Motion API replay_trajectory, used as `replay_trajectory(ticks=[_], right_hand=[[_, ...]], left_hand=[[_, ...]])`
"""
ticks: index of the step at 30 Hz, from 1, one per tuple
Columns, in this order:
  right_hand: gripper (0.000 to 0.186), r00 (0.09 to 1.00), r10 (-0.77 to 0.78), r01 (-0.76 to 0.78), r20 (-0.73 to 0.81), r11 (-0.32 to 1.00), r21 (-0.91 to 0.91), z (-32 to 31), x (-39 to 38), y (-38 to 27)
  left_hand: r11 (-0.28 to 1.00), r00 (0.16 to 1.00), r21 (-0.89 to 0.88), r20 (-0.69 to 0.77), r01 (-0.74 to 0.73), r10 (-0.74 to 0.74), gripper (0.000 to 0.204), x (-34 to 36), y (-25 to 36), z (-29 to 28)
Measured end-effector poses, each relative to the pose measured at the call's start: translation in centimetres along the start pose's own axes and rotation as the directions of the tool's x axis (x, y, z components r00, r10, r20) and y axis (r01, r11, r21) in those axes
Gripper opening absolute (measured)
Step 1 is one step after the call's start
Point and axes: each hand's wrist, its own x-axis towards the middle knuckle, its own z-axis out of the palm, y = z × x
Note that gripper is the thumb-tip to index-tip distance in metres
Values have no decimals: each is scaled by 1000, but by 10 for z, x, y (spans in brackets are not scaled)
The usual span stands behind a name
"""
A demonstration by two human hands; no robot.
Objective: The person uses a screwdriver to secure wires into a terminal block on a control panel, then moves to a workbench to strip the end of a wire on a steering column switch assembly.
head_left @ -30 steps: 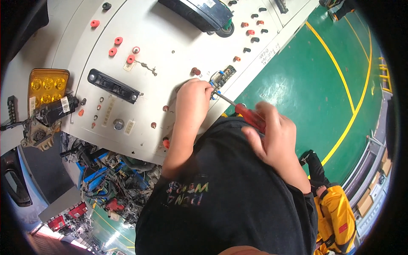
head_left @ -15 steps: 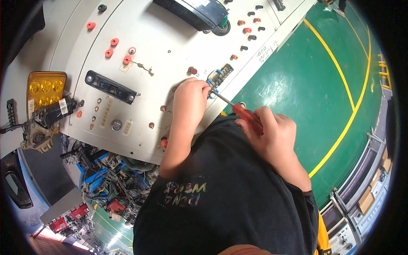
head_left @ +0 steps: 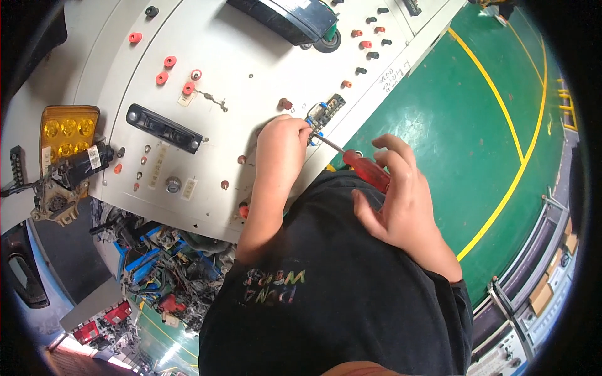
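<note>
My left hand (head_left: 281,141) is at the panel's right edge, its thumb and fingers pinched together at the near end of a dark terminal strip (head_left: 331,109). What lies between those fingertips is hidden. Blue wire connectors (head_left: 318,138) show beside them. A screwdriver (head_left: 366,170) with a clear red handle slants from the strip down to the right, its shaft tip beside my left fingertips. Around the handle's rear end, my right hand (head_left: 406,197) has its fingers and thumb spread apart; whether the palm touches the handle cannot be seen.
The pale panel (head_left: 232,56) carries red and black sockets, a black handle (head_left: 164,128) and a key switch (head_left: 173,184). A black box (head_left: 285,22) stands at the far side. Left sits an amber lamp (head_left: 70,128); below it, tangled wiring (head_left: 166,269). Green floor (head_left: 433,119) lies right.
My right hand has loosened from the screwdriver handle, its fingers spreading open. The left hand and the screwdriver stay in nearly the same place.
</note>
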Motion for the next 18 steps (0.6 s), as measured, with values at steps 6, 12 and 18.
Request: replay_trajectory(ticks=[6,12,18], right_hand=[[34,983,100,-71,153,980,-184,-6,-8,4],[31,997,-60,60,-42,998,19,-2,-2,11],[32,987,124,-111,104,986,-121,-4,-3,2]], left_hand=[[997,997,-44,35,70,-69,8,-1,1,-1],[998,998,-39,26,50,-49,8,-1,1,-3],[996,997,-50,33,67,-66,8,-3,1,-3]])
